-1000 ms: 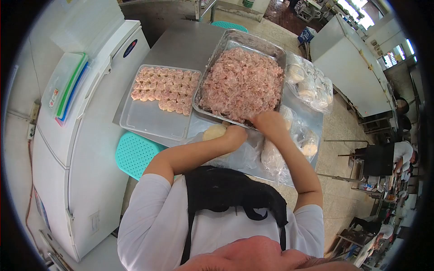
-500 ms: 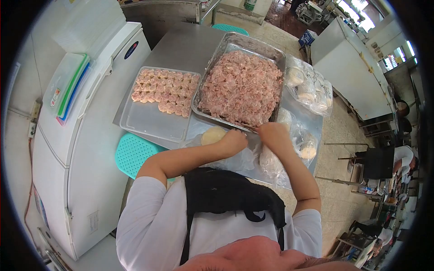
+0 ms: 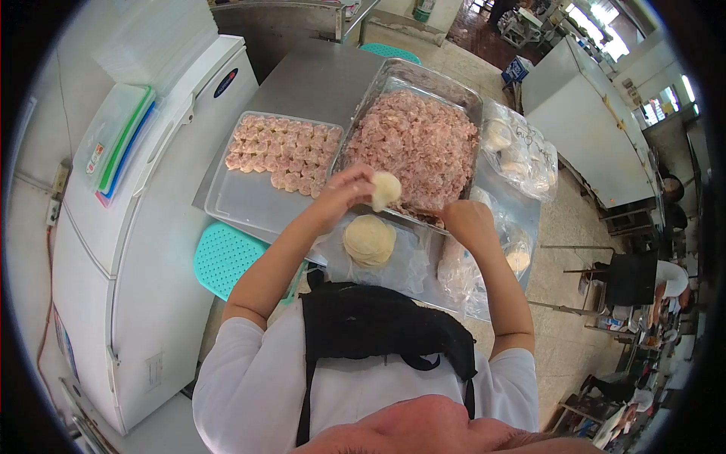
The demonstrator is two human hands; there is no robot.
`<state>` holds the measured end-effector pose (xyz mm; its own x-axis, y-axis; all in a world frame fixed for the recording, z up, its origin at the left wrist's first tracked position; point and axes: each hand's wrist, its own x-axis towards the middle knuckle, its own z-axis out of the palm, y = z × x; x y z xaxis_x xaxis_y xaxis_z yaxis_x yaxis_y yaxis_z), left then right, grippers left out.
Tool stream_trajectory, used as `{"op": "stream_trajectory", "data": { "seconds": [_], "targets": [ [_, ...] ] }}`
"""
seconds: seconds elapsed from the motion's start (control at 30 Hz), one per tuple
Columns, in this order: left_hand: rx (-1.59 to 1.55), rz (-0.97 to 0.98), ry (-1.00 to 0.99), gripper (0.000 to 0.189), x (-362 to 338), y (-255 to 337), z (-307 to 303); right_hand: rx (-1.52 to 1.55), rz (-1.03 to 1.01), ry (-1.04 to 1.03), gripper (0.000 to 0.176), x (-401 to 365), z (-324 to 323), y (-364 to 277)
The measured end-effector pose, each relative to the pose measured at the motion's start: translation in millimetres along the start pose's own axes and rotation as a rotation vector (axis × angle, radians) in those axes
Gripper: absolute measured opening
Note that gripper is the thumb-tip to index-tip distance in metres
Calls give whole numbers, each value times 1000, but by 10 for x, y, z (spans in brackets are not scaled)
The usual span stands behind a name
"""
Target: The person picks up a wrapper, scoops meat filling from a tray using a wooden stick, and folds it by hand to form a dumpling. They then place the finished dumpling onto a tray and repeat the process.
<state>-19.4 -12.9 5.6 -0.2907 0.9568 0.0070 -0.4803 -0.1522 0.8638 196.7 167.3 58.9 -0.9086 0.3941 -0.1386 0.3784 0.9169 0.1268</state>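
My left hand (image 3: 346, 198) pinches a thin round dough wrapper (image 3: 386, 191) over the near left corner of a deep metal pan (image 3: 479, 113). Pink minced meat (image 3: 416, 144) is heaped in that pan. At the pan's near right edge my right hand (image 3: 469, 225) is closed, and its curled fingers hide whatever is in them. A stack of pale round wrappers (image 3: 369, 240) lies on plastic sheeting just below my left hand. To the left, a shallow clear tray (image 3: 242, 198) bears rows of small filled dumplings (image 3: 283, 147) across its far part.
Bagged dough rounds (image 3: 522, 151) lie right of the pan, and more plastic bags (image 3: 461, 268) sit by my right forearm. A turquoise stool (image 3: 227, 261) stands under the table's left edge, beside a white freezer (image 3: 151, 250). Other people (image 3: 669, 280) are far right.
My left hand has risen from the wrapper stack to the pan's near left corner, bringing up one wrapper. The stack now shows fully. My right hand stays by the pan's edge, shifted slightly.
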Motion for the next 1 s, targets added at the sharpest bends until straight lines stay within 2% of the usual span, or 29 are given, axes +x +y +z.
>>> {"op": "stream_trajectory", "data": {
  "seconds": [0.03, 0.1, 0.17, 0.23, 0.27, 0.33, 0.37, 0.43, 0.47, 0.53, 0.57, 0.63, 0.67, 0.73, 0.77, 0.83, 0.87, 0.93, 1.0],
  "targets": [
    [-3, 4, 6, 15, -39, 46, -39, -3, -7, -2, 20, 10, 117, -42],
    [-263, -3, 174, 20, -104, 143, -101, 36, -119, 138, 23, 21, 463, -181],
    [-355, 25, 217, 21, -178, 168, -173, 79, -62, 142, 29, 55, 304, -461],
    [-546, -44, 334, 22, -259, 220, -206, 145, -2, 120, 33, 116, 190, -570],
    [-547, -42, 332, 22, -290, 181, -264, 143, -2, 121, 33, 145, 183, -565],
    [-262, 52, 387, 27, -320, 19, -441, 155, -72, 124, 32, 220, 170, -529],
    [-263, 52, 387, 27, -339, -32, -542, 154, -73, 124, 32, 257, 150, -531],
    [-41, 57, 364, 32, -390, -39, -652, 98, -47, 123, 31, 313, 113, -564],
    [-42, 56, 365, 32, -418, -58, -691, 99, -48, 122, 31, 319, 177, -611],
    [-258, 44, 479, 33, -474, 70, -644, 82, -148, 192, 24, 349, 273, -727],
    [-259, 51, 481, 33, -496, 124, -636, 79, -154, 195, 24, 377, 276, -703],
    [-545, 63, 456, 30, -571, 184, -633, 155, -84, 171, 17, 425, 83, -716],
    [-545, 66, 460, 30, -594, 176, -627, 156, -89, 171, 17, 487, 40, -706],
    [14, 135, 485, 31, -617, 148, -605, -11, -204, 350, 13, 670, -33, -660],
    [15, 136, 491, 31, -623, 140, -616, -8, -209, 350, 13, 773, -17, -686],
    [305, 154, 563, 32, -613, 143, -642, -135, -229, 331, 11, 943, 21, -846],
    [306, 155, 566, 32, -608, 159, -645, -134, -232, 332, 11, 948, 15, -942],
    [389, 213, 564, 34, -617, 214, -625, -169, -252, 174, 12, 882, -66, -1130],
    [502, 209, 560, 35, -659, 266, -592, -94, -260, 175, 13, 837, 159, -1094]
  ]
}}
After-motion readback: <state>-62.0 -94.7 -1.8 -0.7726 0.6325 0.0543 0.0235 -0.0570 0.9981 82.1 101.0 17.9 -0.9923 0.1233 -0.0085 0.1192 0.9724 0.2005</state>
